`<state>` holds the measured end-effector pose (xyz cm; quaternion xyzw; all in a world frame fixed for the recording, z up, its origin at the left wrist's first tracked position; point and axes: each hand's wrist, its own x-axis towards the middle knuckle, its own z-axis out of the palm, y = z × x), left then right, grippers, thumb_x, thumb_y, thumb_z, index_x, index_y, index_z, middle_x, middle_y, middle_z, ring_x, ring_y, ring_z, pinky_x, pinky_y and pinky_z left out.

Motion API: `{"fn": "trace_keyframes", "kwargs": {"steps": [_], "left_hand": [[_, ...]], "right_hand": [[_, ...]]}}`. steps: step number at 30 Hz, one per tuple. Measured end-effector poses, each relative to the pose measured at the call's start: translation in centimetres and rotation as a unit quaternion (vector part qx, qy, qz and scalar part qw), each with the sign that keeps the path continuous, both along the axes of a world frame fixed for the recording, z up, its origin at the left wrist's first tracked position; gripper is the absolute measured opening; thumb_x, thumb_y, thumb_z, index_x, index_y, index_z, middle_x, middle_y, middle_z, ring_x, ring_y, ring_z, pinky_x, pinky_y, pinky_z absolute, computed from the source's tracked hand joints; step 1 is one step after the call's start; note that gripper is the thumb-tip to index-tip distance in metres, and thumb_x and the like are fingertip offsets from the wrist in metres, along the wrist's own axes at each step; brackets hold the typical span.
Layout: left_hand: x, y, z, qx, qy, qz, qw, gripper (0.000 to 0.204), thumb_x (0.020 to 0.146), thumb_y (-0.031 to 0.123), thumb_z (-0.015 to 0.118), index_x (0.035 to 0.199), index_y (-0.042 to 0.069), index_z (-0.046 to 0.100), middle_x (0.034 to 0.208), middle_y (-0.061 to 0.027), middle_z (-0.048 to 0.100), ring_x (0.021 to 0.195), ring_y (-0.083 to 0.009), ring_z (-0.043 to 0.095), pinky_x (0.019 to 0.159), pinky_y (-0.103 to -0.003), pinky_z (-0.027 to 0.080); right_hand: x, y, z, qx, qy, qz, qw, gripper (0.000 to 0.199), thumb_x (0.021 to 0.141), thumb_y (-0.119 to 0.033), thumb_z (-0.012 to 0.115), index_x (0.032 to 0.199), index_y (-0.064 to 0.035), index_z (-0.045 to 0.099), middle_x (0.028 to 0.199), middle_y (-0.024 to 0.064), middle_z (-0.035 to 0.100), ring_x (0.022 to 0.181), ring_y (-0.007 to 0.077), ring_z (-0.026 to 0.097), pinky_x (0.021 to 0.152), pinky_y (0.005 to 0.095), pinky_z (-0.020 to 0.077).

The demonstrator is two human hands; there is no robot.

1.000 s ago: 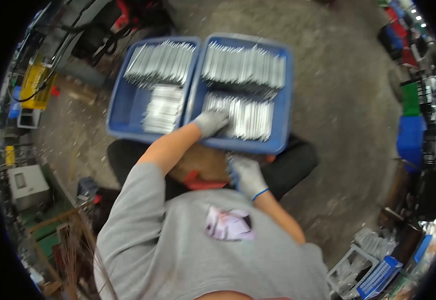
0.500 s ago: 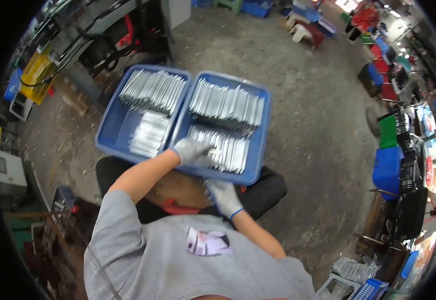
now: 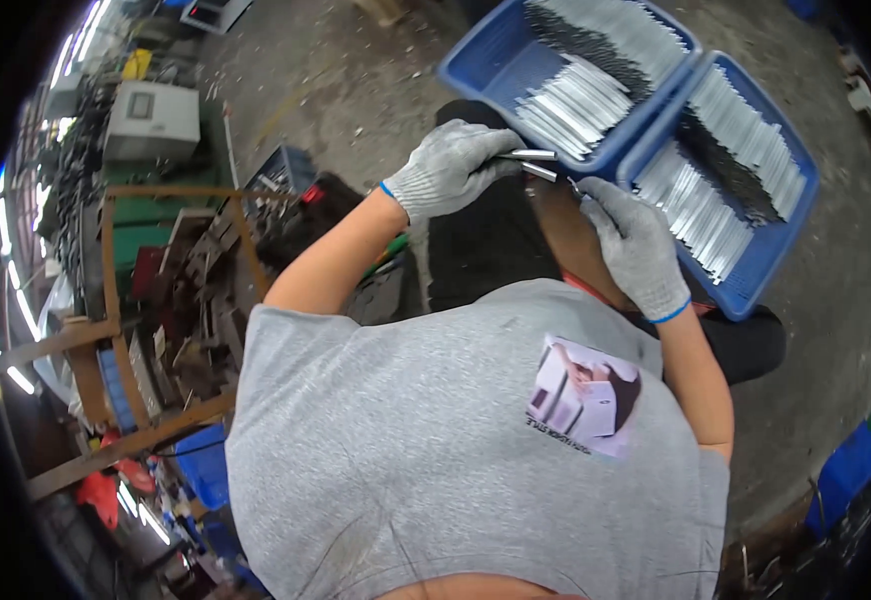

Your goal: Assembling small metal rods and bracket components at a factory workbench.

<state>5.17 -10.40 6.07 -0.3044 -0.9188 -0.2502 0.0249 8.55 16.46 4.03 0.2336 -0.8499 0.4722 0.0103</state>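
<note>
My left hand, in a grey-white knit glove, is closed round two short silvery metal strips whose ends stick out past the fingertips. Just to their right is my gloved right hand, its thumb and fingers drawn together at a small dark tip; what they pinch is unclear. Beyond the hands, the left blue plastic tray holds rows of similar strips and a bare area. Against it stands the right blue tray, with two rows of strips packed side by side.
My dark-trousered leg lies below the left tray. To the left are a dark crate of small parts, a wooden frame and a pale metal box. A blue bin stands at the lower right.
The view has swung left, so the trays appear farther right and higher. My left hand has left the right tray's strips and now grips two; my right hand has come up beside it.
</note>
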Motion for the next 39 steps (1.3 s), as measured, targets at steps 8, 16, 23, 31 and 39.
{"fn": "trace_keyframes", "kwargs": {"steps": [8, 16, 23, 31, 39], "left_hand": [[5.3, -6.1, -2.2, 0.031, -0.036, 0.112, 0.993, 0.018, 0.089, 0.022, 0.07, 0.104, 0.012, 0.069, 0.087, -0.0074, 0.069, 0.085, -0.0268, 0.067, 0.081, -0.041, 0.047], [6.5, -6.8, -3.4, 0.033, -0.052, 0.11, 0.992, 0.02, 0.087, 0.01, 0.069, 0.106, 0.007, 0.071, 0.095, -0.0104, 0.072, 0.089, -0.0302, 0.068, 0.082, -0.04, 0.048], [6.4, -6.2, -3.8, 0.075, -0.019, 0.112, 0.991, 0.018, 0.085, 0.006, 0.069, 0.102, 0.008, 0.073, 0.093, -0.0102, 0.072, 0.087, -0.0289, 0.068, 0.081, -0.039, 0.048], [7.0, -5.1, -3.5, 0.034, 0.062, 0.145, 0.987, 0.031, 0.073, -0.002, 0.064, 0.1, 0.011, 0.075, 0.089, -0.0075, 0.073, 0.084, -0.0255, 0.069, 0.08, -0.036, 0.047], [6.7, -5.1, -3.3, 0.033, 0.078, 0.127, 0.988, 0.031, 0.073, -0.001, 0.064, 0.099, 0.01, 0.075, 0.088, -0.0058, 0.073, 0.083, -0.0238, 0.069, 0.079, -0.036, 0.046]], "right_hand": [[-1.4, -5.8, 2.1, 0.107, -0.015, 0.147, 0.983, 0.023, 0.091, -0.008, 0.065, 0.111, 0.0011, 0.069, 0.095, 0.0183, 0.071, 0.085, 0.0328, 0.07, 0.075, 0.038, 0.0545], [-2.2, -7.7, 1.6, 0.141, -0.046, 0.211, 0.966, 0.022, 0.089, -0.01, 0.065, 0.11, -0.0043, 0.069, 0.091, 0.0174, 0.07, 0.082, 0.0344, 0.069, 0.074, 0.0401, 0.055], [-3.0, -7.9, 0.5, 0.145, -0.063, 0.191, 0.969, 0.021, 0.09, -0.011, 0.065, 0.11, -0.0038, 0.069, 0.09, 0.0179, 0.07, 0.082, 0.0359, 0.068, 0.074, 0.0409, 0.0551], [-2.2, -7.7, 0.4, 0.145, -0.072, 0.192, 0.968, 0.016, 0.092, -0.018, 0.063, 0.103, -0.0091, 0.071, 0.086, 0.0141, 0.07, 0.084, 0.033, 0.069, 0.074, 0.0438, 0.0554], [-2.7, -7.6, -1.2, 0.09, -0.087, 0.161, 0.979, 0.017, 0.094, -0.02, 0.062, 0.103, -0.0093, 0.071, 0.084, 0.014, 0.07, 0.08, 0.0323, 0.07, 0.074, 0.0428, 0.0558]]}}
